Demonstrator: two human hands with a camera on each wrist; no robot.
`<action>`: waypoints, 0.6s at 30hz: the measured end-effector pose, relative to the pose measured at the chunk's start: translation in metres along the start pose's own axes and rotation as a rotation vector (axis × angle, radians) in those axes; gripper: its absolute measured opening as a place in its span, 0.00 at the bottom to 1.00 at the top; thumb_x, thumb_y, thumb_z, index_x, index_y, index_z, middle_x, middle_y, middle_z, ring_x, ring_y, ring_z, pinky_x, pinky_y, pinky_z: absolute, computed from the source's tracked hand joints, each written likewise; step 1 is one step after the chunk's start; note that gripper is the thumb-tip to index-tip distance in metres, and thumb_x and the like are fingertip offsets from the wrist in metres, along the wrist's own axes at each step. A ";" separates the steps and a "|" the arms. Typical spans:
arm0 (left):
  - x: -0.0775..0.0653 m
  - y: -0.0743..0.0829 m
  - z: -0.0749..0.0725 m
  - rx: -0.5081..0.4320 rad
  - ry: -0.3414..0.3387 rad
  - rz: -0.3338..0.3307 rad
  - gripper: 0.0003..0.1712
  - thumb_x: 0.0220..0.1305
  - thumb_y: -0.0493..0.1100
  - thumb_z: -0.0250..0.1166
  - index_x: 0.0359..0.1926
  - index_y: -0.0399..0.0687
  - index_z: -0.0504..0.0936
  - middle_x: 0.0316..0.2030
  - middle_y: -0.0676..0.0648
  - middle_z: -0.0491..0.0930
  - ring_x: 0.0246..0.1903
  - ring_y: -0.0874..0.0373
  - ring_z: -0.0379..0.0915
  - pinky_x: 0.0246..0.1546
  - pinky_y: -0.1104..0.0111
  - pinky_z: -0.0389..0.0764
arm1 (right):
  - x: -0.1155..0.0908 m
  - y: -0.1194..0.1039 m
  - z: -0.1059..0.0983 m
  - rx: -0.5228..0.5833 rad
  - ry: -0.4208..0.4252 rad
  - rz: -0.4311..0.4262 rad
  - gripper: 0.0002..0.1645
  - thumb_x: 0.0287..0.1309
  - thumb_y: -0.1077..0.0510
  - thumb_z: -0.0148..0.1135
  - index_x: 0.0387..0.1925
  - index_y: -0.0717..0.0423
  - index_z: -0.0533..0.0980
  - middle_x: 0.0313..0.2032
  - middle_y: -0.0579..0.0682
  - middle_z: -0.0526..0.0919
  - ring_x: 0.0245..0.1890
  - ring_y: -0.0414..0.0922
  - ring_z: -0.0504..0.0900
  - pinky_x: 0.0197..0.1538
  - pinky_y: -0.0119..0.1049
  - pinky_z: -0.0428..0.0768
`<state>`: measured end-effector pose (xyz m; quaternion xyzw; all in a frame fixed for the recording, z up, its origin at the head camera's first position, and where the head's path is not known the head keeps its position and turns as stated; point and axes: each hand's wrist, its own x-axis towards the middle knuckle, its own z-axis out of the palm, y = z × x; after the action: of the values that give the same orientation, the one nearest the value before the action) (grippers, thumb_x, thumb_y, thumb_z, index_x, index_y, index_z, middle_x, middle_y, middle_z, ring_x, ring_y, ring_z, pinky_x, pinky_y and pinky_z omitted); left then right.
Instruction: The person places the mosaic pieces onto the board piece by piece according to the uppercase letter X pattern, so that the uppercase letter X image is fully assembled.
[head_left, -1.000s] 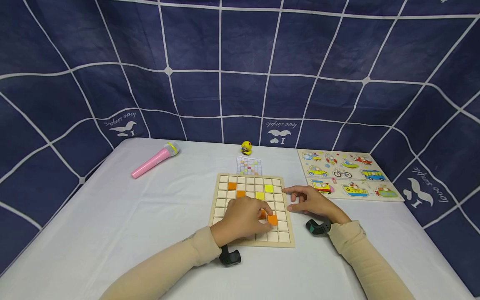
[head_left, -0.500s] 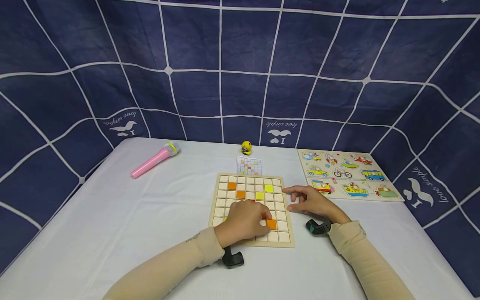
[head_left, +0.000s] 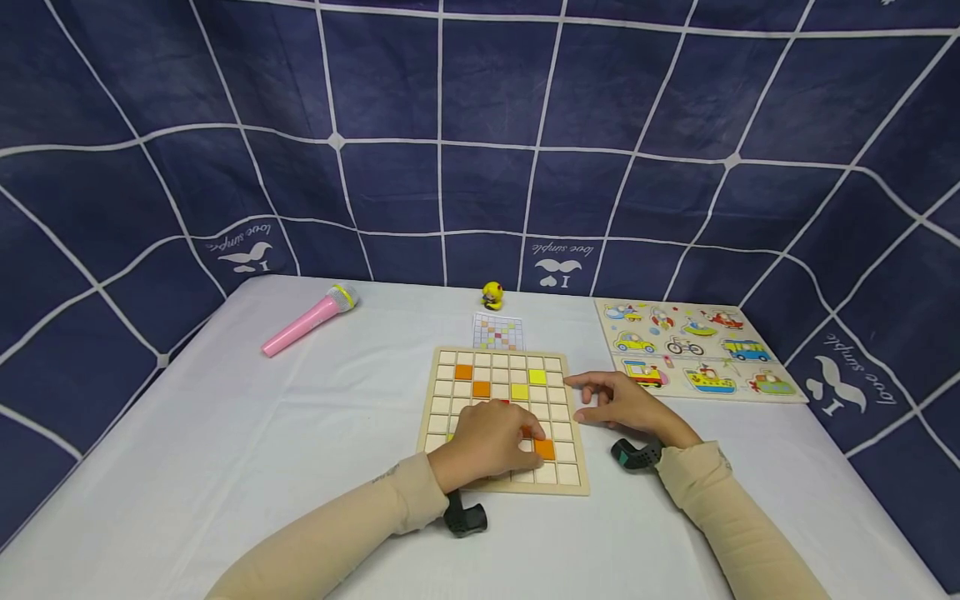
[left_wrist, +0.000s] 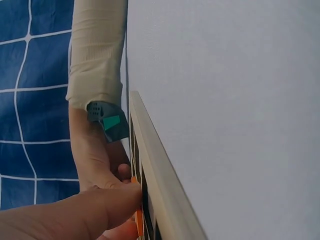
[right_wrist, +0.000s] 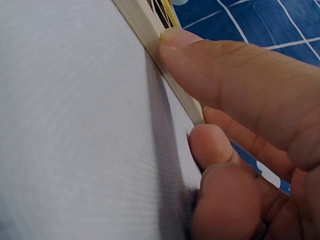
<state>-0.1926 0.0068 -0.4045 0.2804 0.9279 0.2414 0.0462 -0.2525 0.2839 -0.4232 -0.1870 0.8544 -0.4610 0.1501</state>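
Observation:
A square wooden grid board [head_left: 555,490] lies on the white table, mostly filled with pale square tiles. My left hand [head_left: 483,437] is over its lower middle, thumb and index finger at opposite edges of an orange tile [head_left: 545,450]. That tile appears to sit in a cell near the lower right. In the left wrist view, the thumb touches the orange tile [left_wrist: 139,222]. Other orange tiles [head_left: 481,389] and yellow tiles [head_left: 537,377] show farther up; my left hand partly hides more coloured tiles. My right hand [head_left: 630,404] touches the board's right edge with thumb and index finger.
Behind the board lie a printed pattern card [head_left: 498,332] and a small yellow figurine [head_left: 492,295]. A pink toy microphone [head_left: 309,322] rests at the left. On the right is a vehicle puzzle board [head_left: 678,350]. Blue checked cloth [head_left: 390,192] hangs around the table.
My left hand has moved slightly down and lowered the orange tile, which was tilted over the cells and now looks flat in the grid. The right hand has stayed put.

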 end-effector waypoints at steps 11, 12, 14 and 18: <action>-0.006 -0.010 -0.023 -0.135 -0.024 0.129 0.13 0.65 0.47 0.75 0.50 0.57 0.94 0.16 0.61 0.68 0.21 0.66 0.65 0.24 0.69 0.65 | 0.002 0.005 0.005 -0.004 -0.002 -0.004 0.35 0.62 0.62 0.79 0.67 0.69 0.78 0.39 0.50 0.77 0.23 0.37 0.68 0.25 0.28 0.69; -0.008 -0.013 -0.027 -0.168 -0.020 0.146 0.13 0.66 0.46 0.75 0.51 0.55 0.94 0.18 0.61 0.68 0.22 0.66 0.65 0.25 0.70 0.64 | 0.002 0.006 0.005 -0.002 -0.002 -0.009 0.35 0.62 0.62 0.79 0.67 0.69 0.78 0.39 0.50 0.77 0.23 0.38 0.68 0.26 0.28 0.69; -0.014 -0.021 -0.035 -0.237 -0.005 0.167 0.13 0.67 0.44 0.74 0.52 0.53 0.94 0.24 0.60 0.75 0.26 0.64 0.69 0.28 0.71 0.67 | 0.000 0.008 0.007 0.002 -0.005 -0.015 0.34 0.62 0.62 0.79 0.66 0.70 0.78 0.39 0.50 0.77 0.24 0.38 0.68 0.26 0.28 0.68; -0.027 -0.049 -0.050 -0.337 0.041 0.154 0.14 0.69 0.41 0.75 0.54 0.49 0.93 0.41 0.51 0.86 0.41 0.54 0.77 0.43 0.63 0.79 | -0.005 0.010 0.013 0.007 -0.016 -0.027 0.32 0.65 0.62 0.76 0.66 0.71 0.78 0.39 0.50 0.78 0.25 0.38 0.69 0.28 0.28 0.69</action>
<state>-0.2051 -0.0646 -0.3854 0.3340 0.8508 0.4020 0.0549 -0.2443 0.2821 -0.4380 -0.2018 0.8489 -0.4645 0.1513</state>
